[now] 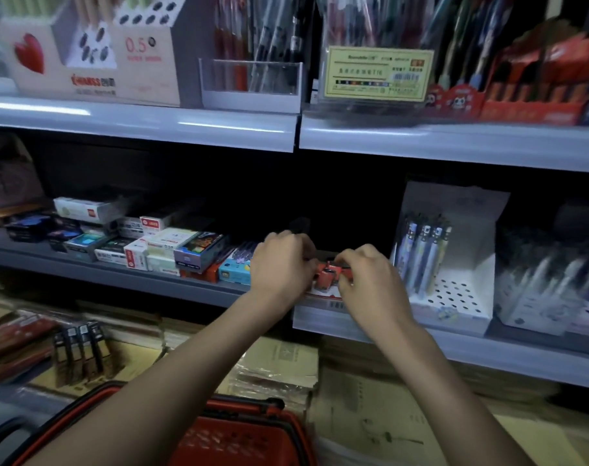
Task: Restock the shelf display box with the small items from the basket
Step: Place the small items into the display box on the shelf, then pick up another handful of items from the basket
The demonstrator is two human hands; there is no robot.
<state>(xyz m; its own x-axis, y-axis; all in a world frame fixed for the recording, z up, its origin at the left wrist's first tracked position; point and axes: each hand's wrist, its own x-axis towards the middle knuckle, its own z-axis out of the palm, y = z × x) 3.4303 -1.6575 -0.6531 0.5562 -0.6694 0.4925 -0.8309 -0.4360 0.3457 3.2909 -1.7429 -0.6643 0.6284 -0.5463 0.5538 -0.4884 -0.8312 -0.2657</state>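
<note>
A low white display box (pixel 323 299) with a barcode on its front sits on the middle shelf. Small red items (pixel 330 275) stand inside it. My left hand (pixel 281 267) curls over the box's left end, fingers bent down onto the red items. My right hand (pixel 370 280) is at the right end, with fingertips pinching the red items. Both hands hide most of the box's contents. The red basket (pixel 239 432) with black handles is at the bottom, below my forearms; what lies in it is too blurred to tell.
Small boxes of stationery (pixel 172 250) crowd the shelf left of the display box. A white perforated pen stand (pixel 447 270) stands right of it. The shelf above (pixel 286 129) carries pen holders. Paper stacks (pixel 279 368) and dark packets (pixel 81 351) lie below.
</note>
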